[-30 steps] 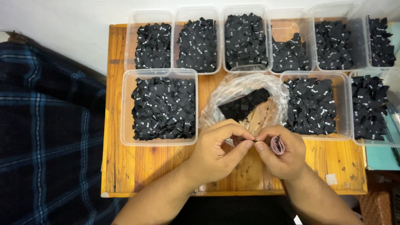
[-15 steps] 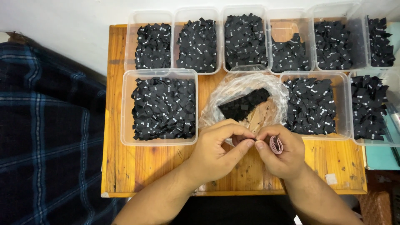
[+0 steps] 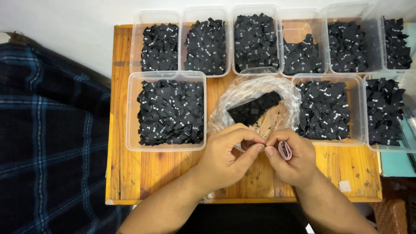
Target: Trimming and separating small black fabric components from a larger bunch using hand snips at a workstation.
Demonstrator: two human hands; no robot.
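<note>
The left hand (image 3: 227,158) and the right hand (image 3: 292,158) meet fingertip to fingertip over the front part of the wooden desk (image 3: 143,173), thumbs and forefingers pinched together where the two hands touch. Whatever sits in that pinch is too small to make out. The right hand is also curled around a small pink bundle (image 3: 284,150) tucked against its fingers.

Just behind the hands lies one clear plastic bag (image 3: 253,93), crumpled and open, with a small heap of black tags (image 3: 253,108) inside it.

Around the bag stand nine clear plastic tubs, each filled with small black fabric tags bearing tiny white marks. Three form the near row: a large square tub (image 3: 167,110) to the left of the bag, one tub (image 3: 327,110) to its right, and a third (image 3: 388,112) farther right, reaching past the desk edge. Six smaller tubs form the far row behind the bag, along the white wall; the fourth of these (image 3: 303,47), counted from the left, is only partly filled and shows bare wood through its bottom.

Well to the left of the bag, off the desk, lies dark blue checked cloth (image 3: 47,138).
</note>
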